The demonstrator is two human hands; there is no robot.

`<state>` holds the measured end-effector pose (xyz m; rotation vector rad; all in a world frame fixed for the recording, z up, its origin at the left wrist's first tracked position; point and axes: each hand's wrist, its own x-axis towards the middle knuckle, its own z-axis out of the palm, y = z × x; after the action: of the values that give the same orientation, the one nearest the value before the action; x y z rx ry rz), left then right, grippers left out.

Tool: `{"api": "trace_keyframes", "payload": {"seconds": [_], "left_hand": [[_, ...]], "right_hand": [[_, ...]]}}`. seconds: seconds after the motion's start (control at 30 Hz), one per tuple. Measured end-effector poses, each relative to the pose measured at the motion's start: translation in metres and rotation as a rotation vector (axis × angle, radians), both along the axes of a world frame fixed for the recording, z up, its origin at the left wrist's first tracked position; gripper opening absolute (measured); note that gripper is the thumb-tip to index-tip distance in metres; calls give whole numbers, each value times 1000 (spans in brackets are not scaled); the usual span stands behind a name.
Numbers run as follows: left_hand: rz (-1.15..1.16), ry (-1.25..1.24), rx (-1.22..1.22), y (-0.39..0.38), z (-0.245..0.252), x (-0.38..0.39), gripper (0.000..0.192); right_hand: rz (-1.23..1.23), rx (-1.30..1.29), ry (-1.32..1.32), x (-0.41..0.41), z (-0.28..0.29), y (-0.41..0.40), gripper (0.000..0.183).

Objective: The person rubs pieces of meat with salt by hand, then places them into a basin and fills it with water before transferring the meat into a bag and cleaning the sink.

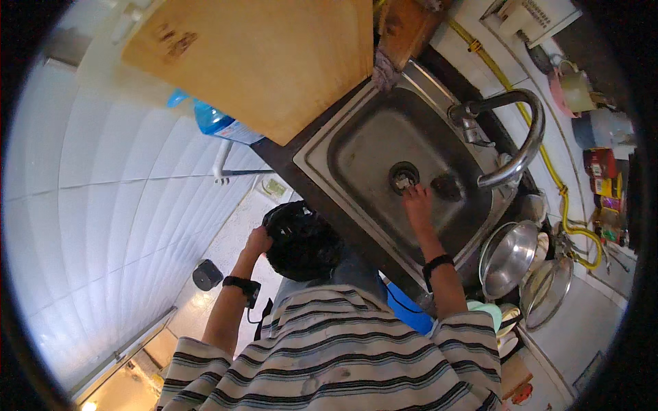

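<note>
A stainless steel sink basin [370, 138] lies before me, set in a dark counter. My right hand [417, 203] reaches down into it, fingertips bent at the near edge of the round drain [396, 172]. Pale scraps [404, 182] show in the drain opening, right at those fingertips; whether the fingers pinch any is hidden. To the right of the drain is a dark patch [446, 187], too unclear to name. Beside the counter, my left hand [259, 240] grips the left rim of a black plastic bag [300, 246], which bulges in front of my legs.
A curved chrome faucet [534, 128] arches over the sink's right side. Metal bowls [509, 259] and a strainer [547, 293] stand right of the basin. A large wooden board [267, 56] covers the far left counter, near a blue bottle [211, 118]. A yellow hose [540, 149] runs along the tiled wall.
</note>
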<state>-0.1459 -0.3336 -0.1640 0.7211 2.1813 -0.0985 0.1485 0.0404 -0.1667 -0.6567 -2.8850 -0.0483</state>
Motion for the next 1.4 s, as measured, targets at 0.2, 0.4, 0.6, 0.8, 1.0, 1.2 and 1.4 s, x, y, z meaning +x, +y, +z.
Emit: {"api": "trace_keyframes", "payload": {"seconds": [0.2, 0.4, 0.6, 0.8, 1.0, 1.2, 1.4], "left_hand": [[100, -23, 160, 10, 37, 1, 28], [25, -80, 280, -13, 18, -15, 30], [0, -63, 275, -25, 83, -18, 32], [220, -66, 281, -46, 75, -18, 31], [241, -77, 252, -56, 73, -19, 31], [248, -53, 298, -58, 68, -16, 30], [193, -83, 282, -41, 83, -21, 30]], "right_hand": [[79, -44, 241, -44, 154, -66, 14], [315, -352, 327, -98, 197, -168, 10], [-61, -1083, 7, -130, 87, -225, 16], [-581, -1833, -19, -154, 26, -242, 16], [-545, -1659, -164, -161, 27, -251, 15], [-465, -1682, -284, -151, 32, -272, 12], [-494, -1893, -171, -140, 30, -244, 16]]}}
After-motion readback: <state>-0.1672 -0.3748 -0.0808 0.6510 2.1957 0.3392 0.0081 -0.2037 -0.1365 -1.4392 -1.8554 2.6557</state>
